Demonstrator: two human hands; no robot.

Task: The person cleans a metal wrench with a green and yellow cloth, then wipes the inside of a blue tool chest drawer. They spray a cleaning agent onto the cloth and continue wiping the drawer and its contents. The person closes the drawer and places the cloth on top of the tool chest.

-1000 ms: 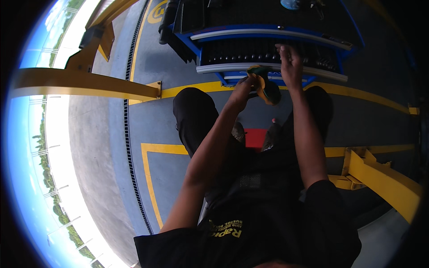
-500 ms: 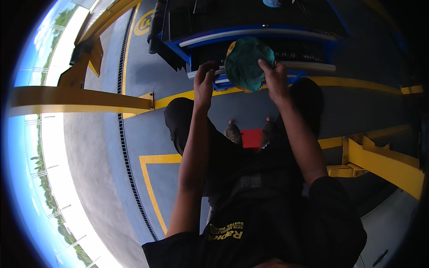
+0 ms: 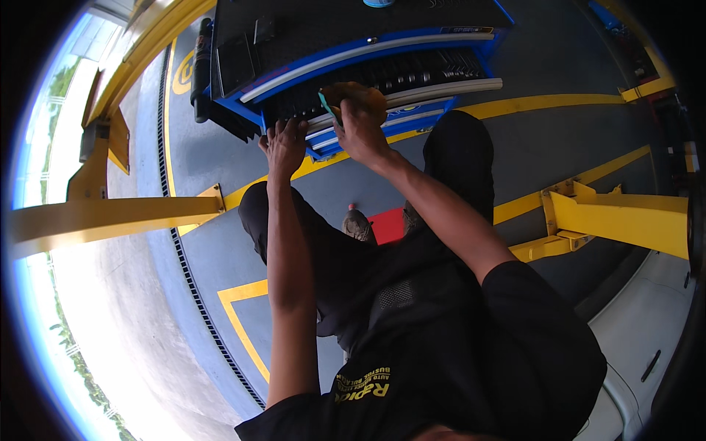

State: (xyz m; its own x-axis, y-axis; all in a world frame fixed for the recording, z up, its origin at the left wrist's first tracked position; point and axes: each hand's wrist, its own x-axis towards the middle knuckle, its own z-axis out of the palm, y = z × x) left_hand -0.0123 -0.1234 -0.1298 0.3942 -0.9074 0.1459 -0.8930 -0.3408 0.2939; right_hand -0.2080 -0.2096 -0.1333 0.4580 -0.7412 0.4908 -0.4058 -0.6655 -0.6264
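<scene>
A round cloth (image 3: 360, 97), orange-brown on the side facing up and green at its left edge, is pinched in my right hand (image 3: 360, 136). It hangs just over the front of an open drawer (image 3: 412, 98) in a blue tool chest (image 3: 254, 99). My left hand (image 3: 285, 151) is at the left end of that drawer, its fingers curled over the silver front edge. Inside the drawer lie sockets (image 3: 412, 77) and, at the right, several wrenches (image 3: 460, 66).
The chest's black top (image 3: 316, 26) carries a blue round container (image 3: 379, 3) at the far edge. Yellow steel arms (image 3: 118, 213) reach in at the left and right (image 3: 618, 220). A red thing (image 3: 387, 225) lies between my feet. A light-coloured vehicle (image 3: 647, 338) stands at the lower right.
The cloth has turned from its green face to its orange-brown side and come down to the drawer in my right hand. My left hand has moved onto the drawer edge. The view has shifted.
</scene>
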